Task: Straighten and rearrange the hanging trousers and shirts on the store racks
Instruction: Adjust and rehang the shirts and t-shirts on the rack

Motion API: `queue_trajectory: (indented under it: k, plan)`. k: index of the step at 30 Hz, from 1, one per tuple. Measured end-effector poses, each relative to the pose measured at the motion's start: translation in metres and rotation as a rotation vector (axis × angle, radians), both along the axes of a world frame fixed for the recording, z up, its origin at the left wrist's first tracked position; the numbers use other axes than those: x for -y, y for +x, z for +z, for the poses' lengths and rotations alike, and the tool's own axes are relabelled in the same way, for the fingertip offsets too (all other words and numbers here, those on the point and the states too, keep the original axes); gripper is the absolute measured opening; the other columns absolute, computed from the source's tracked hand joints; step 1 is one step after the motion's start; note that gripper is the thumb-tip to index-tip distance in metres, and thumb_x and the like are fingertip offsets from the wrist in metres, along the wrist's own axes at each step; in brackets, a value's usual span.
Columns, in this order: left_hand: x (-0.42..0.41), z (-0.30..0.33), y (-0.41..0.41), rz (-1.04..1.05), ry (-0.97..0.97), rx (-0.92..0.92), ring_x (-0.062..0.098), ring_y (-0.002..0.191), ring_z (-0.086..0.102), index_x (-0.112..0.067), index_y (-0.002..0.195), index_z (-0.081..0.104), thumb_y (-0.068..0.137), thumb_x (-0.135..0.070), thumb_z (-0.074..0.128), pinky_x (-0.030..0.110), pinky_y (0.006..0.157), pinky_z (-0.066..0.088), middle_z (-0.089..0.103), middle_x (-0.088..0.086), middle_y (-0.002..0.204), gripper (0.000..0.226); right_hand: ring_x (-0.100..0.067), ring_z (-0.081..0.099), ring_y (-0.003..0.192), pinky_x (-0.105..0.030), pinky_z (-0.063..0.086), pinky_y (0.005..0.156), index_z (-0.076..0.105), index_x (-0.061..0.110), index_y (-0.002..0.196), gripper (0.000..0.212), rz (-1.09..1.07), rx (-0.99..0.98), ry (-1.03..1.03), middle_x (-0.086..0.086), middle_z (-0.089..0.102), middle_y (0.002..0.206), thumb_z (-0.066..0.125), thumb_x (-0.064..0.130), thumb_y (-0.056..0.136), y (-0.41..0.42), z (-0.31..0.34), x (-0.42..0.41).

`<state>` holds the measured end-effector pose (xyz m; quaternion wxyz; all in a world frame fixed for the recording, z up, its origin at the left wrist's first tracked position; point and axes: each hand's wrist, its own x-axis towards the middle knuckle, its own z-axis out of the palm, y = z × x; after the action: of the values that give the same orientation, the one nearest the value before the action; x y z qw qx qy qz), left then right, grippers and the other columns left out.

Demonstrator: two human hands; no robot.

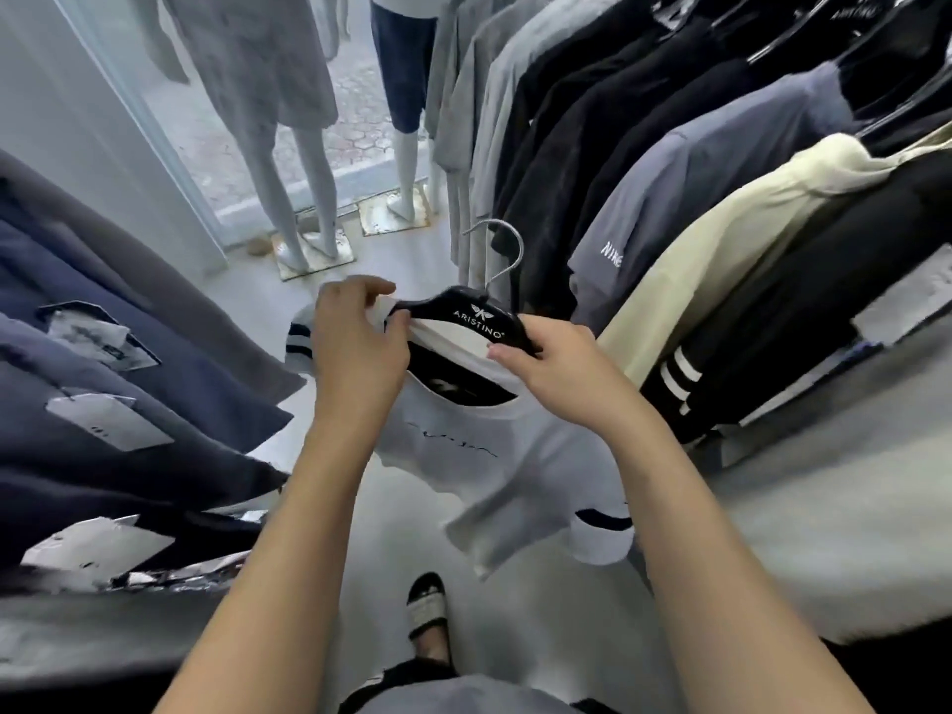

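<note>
Hands are working a white cotton T-shirt with dark sleeve stripes, held out front between both arms. Left hand is pinching the white collar edge with thumb and fingers curled, pulling it over one end of the black plastic hanger with a metal hook. Right hand is gripping the hanger's other arm, fingers wrapped, thumb lying along the collar. Shirt body is hanging below the hands. Rack of dark, grey and cream shirts is hanging right of the right hand; navy folded trousers with paper tags are hanging left of the left hand.
</note>
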<state>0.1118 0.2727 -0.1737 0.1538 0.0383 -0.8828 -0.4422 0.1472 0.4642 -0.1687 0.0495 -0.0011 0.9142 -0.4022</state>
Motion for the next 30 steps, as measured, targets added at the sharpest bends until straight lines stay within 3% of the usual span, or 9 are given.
queue_trajectory:
  k: [2, 4, 7, 10, 15, 18, 22, 27, 30]
  plan:
    - [-0.011, -0.002, 0.025, 0.033, 0.034, 0.148, 0.005, 0.087, 0.058, -0.024, 0.098, 0.065, 0.091, -0.025, 0.056, 0.013, 0.071, 0.041, 0.063, -0.012, 0.092, 0.011, -0.008, 0.047, 0.062, -0.02, 0.033, 0.052, 0.052, 0.027, 0.073, 0.025, -0.017, 0.005, -0.021, 0.008, 0.051, 0.067, 0.058, 0.038, 0.095, 0.011, -0.001, 0.007]
    - [-0.03, -0.006, 0.055, -0.098, 0.096, 0.34, 0.006, 0.078, 0.059, -0.023, 0.089, 0.068, 0.093, -0.029, 0.052, 0.018, 0.065, 0.043, 0.066, -0.012, 0.081, 0.017, -0.004, 0.052, 0.067, -0.02, 0.035, 0.053, 0.06, 0.025, 0.085, 0.017, -0.013, 0.059, -0.051, 0.009, 0.058, 0.075, 0.055, 0.039, 0.094, 0.026, -0.006, 0.014]
    - [-0.055, -0.016, 0.093, -0.165, 0.256, 0.381, 0.016, 0.071, 0.057, -0.001, 0.084, 0.065, 0.087, -0.023, 0.047, 0.028, 0.06, 0.041, 0.064, 0.01, 0.082, 0.029, -0.009, 0.064, 0.087, -0.027, 0.053, 0.076, 0.066, 0.022, 0.104, 0.023, 0.107, 0.176, -0.223, 0.006, 0.069, 0.095, 0.05, 0.027, 0.088, 0.056, -0.015, 0.02]
    - [-0.063, -0.027, 0.126, -0.097, 0.381, 0.401, 0.017, 0.078, 0.059, 0.001, 0.09, 0.062, 0.078, -0.026, 0.05, 0.023, 0.062, 0.043, 0.059, 0.012, 0.093, 0.032, -0.002, 0.066, 0.087, -0.027, 0.052, 0.09, 0.068, 0.028, 0.097, 0.037, 0.227, 0.247, -0.467, 0.01, 0.071, 0.09, 0.044, 0.004, 0.083, 0.09, -0.021, 0.015]
    - [-0.06, -0.03, 0.168, -0.049, 0.317, 0.376, 0.016, 0.083, 0.061, -0.014, 0.094, 0.064, 0.088, -0.016, 0.056, 0.023, 0.062, 0.045, 0.063, 0.011, 0.101, 0.011, -0.013, 0.057, 0.088, -0.047, 0.043, 0.104, 0.071, 0.042, 0.092, 0.05, 0.232, 0.356, -0.625, -0.003, 0.065, 0.094, 0.049, 0.0, 0.077, 0.129, -0.029, 0.01]
    - [-0.056, -0.025, 0.186, -0.007, 0.275, 0.369, 0.022, 0.084, 0.062, -0.018, 0.095, 0.067, 0.092, -0.02, 0.054, 0.037, 0.072, 0.048, 0.069, 0.006, 0.092, 0.014, -0.011, 0.066, 0.095, -0.04, 0.052, 0.1, 0.07, 0.028, 0.108, 0.036, 0.123, 0.407, -0.682, 0.002, 0.07, 0.106, 0.052, 0.004, 0.089, 0.136, -0.028, 0.001]
    - [-0.051, -0.018, 0.199, -0.041, 0.126, 0.401, 0.011, 0.09, 0.065, -0.024, 0.093, 0.07, 0.091, -0.016, 0.051, 0.031, 0.077, 0.048, 0.073, -0.008, 0.093, 0.021, -0.018, 0.071, 0.1, -0.04, 0.053, 0.096, 0.054, 0.019, 0.13, 0.037, -0.034, 0.455, -0.751, -0.005, 0.072, 0.11, 0.051, 0.009, 0.094, 0.137, -0.028, -0.022]
    - [-0.057, -0.001, 0.2, -0.157, 0.008, 0.372, -0.005, 0.085, 0.067, -0.029, 0.099, 0.066, 0.093, -0.005, 0.046, 0.012, 0.067, 0.045, 0.073, -0.015, 0.084, 0.031, -0.022, 0.073, 0.097, -0.036, 0.056, 0.091, 0.055, 0.005, 0.123, 0.027, -0.079, 0.528, -0.907, -0.013, 0.072, 0.11, 0.052, 0.013, 0.097, 0.148, -0.008, -0.047]
    - [-0.071, 0.012, 0.196, -0.207, -0.039, 0.312, -0.009, 0.078, 0.064, -0.029, 0.098, 0.065, 0.096, -0.005, 0.045, 0.009, 0.062, 0.042, 0.072, -0.014, 0.085, 0.031, -0.024, 0.072, 0.1, -0.039, 0.054, 0.095, 0.059, 0.002, 0.119, 0.026, -0.128, 0.507, -0.921, -0.017, 0.069, 0.114, 0.056, 0.008, 0.094, 0.153, 0.006, -0.065]
